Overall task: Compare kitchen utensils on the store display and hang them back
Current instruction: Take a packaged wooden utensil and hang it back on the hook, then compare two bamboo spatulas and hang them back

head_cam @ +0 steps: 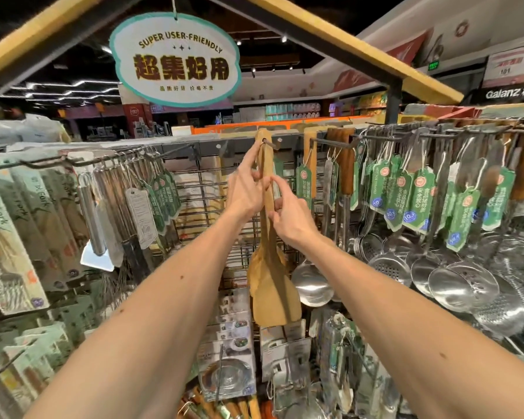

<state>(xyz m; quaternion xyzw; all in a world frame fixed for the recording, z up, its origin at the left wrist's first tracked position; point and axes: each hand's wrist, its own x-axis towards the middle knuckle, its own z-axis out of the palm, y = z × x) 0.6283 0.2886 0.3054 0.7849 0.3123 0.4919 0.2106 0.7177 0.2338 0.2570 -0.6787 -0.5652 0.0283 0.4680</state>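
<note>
Two bare forearms rise from the lower edge and meet at the middle of the rack. The right hand (288,214) pinches the handle of the wooden spatula (277,297) between thumb and curled fingers, with its forefinger laid straight against the wood. Just above it, the left hand (245,192) has its fingers curled at the same handle, its forefinger stretched up along it toward the hook (271,142). The spatula hangs upright with the hole in its handle end at that hook. A second wooden blade (256,267) sits behind it to the left, the two overlapping, so two wooden blades can be counted. The lower edge of the front blade meets the packaged goods (224,367) stacked below. At its right edge, one steel ladle (312,282) hangs just beside it. A green tag (303,182) hangs close to the right forefinger. Left of the hands, a strip of bare wire grid (200,189) offers the only open room. Past it hang tagged steel tools (109,201) crowded on long hooks, then flat packs (9,237) at the far left. To the right, ladles and skimmers (463,285) with green labels are packed too tightly to count. One oval sign (176,58) hangs overhead between two sloping wooden beams (360,52).
</note>
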